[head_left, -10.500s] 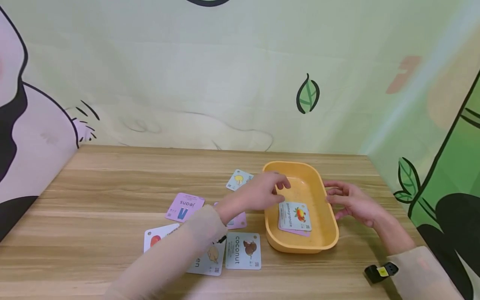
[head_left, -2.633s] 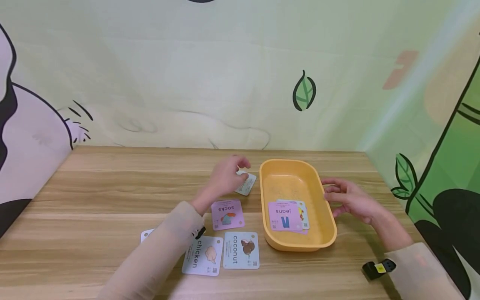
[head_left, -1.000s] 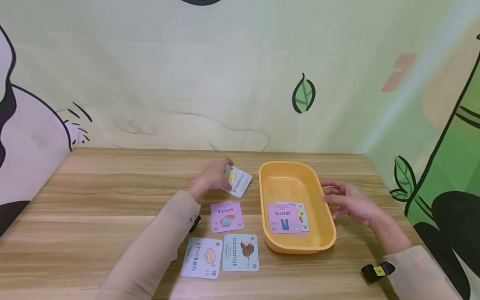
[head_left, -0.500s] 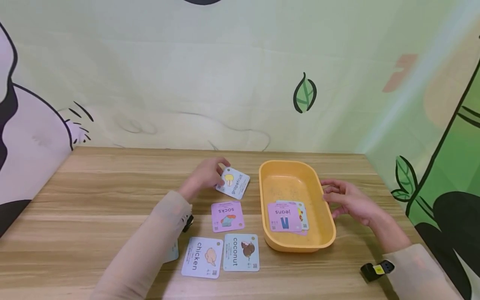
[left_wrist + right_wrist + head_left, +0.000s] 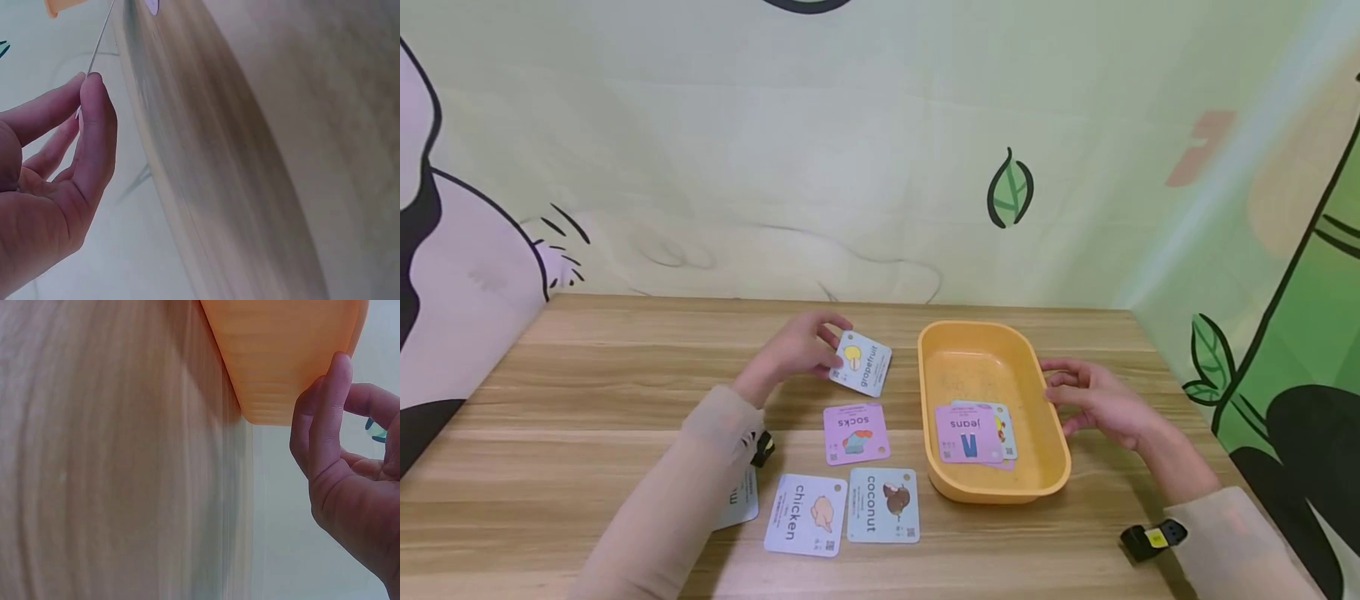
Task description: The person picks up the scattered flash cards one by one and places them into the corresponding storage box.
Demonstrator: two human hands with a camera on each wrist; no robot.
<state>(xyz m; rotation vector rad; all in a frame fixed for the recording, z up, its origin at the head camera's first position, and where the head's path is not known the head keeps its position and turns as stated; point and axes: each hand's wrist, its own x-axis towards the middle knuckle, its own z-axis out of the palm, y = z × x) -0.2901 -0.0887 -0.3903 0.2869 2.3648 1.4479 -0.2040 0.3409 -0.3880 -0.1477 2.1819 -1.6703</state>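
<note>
Wooden table (image 5: 625, 383), yellow tray (image 5: 977, 371), flat picture cards (image 5: 805, 514)

Held the left arm (image 5: 673, 492) outstretched, pinching between thumb and fingers of the left hand (image 5: 793, 348); had the right arm (image 5: 1225, 529) angled inward, with the right hand (image 5: 1101, 404) loosely bent at the fingers.

From far away, I am seeing something like a children's playroom or classroom, but I am not managing to tell which. Cartoon leaves (image 5: 1011, 195) and a big black-and-white shape (image 5: 482, 250) are showing on the pale green wall (image 5: 737, 125). Picture cards (image 5: 856, 435) are lying on a wooden table (image 5: 580, 425), and 1 is saying "socks".
</note>
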